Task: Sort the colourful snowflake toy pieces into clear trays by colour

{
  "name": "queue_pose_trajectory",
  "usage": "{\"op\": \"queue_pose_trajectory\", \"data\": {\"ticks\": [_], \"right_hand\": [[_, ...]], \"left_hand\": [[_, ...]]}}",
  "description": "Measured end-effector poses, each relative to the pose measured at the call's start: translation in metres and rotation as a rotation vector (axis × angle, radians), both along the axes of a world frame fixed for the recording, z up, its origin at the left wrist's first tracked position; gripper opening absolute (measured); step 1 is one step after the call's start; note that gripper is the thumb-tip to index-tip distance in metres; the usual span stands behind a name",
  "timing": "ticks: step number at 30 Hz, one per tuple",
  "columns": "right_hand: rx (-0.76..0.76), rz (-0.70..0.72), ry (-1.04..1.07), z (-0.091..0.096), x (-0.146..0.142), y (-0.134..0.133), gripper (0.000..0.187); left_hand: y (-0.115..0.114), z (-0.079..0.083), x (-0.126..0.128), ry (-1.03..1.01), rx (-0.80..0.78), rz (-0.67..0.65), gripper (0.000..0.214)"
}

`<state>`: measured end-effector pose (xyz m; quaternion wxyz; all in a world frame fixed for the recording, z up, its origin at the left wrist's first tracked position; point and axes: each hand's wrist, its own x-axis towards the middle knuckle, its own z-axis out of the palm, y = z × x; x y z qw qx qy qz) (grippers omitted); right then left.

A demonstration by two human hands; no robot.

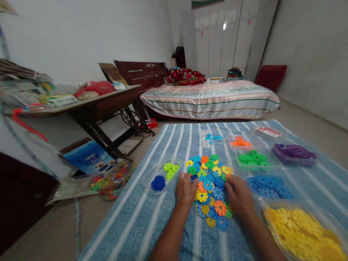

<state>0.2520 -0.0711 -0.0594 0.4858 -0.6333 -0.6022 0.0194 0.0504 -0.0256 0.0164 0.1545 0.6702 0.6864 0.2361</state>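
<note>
A loose pile of mixed-colour plastic snowflake discs [210, 183] lies on a blue striped mat [152, 217] in front of me. My left hand [186, 188] rests on the pile's left edge with fingers curled over a dark blue disc. My right hand [239, 195] sits at the pile's right edge, fingers bent onto the discs; what they pinch is hidden. Sorted discs lie around: yellow [301, 232], blue [269, 185], green [252, 158], purple [295, 151], orange [239, 142], and a clear tray [163, 174] with lime and dark blue discs.
A bag of mixed discs [112, 181] and a blue box [89, 157] lie on the floor to the left. A cluttered wooden table [89, 103] stands at the left, a striped bed [209, 99] behind, a white wardrobe [217, 36] at the back.
</note>
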Motion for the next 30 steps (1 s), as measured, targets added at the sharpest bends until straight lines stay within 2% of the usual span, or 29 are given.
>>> {"op": "queue_pose_trajectory", "data": {"ticks": [7,20,25,28,30], "right_hand": [[-0.085,0.007,-0.039,-0.002,0.003,-0.002,0.035],[-0.169,0.029,-0.099,-0.006,0.009,-0.004,0.047],[-0.2,0.025,-0.095,-0.005,0.009,-0.005,0.046],[-0.205,0.034,-0.079,-0.004,0.009,-0.005,0.045],[-0.197,0.034,-0.067,-0.003,0.009,-0.005,0.045]], "left_hand": [[-0.002,0.007,0.005,0.085,-0.101,0.017,0.027],[0.001,0.012,0.0,0.22,-0.147,-0.172,0.026],[0.004,0.013,0.007,0.327,-0.178,-0.16,0.036],[0.001,0.019,0.007,0.367,-0.182,-0.183,0.038],[-0.002,0.03,0.001,0.368,-0.139,-0.209,0.039]]}}
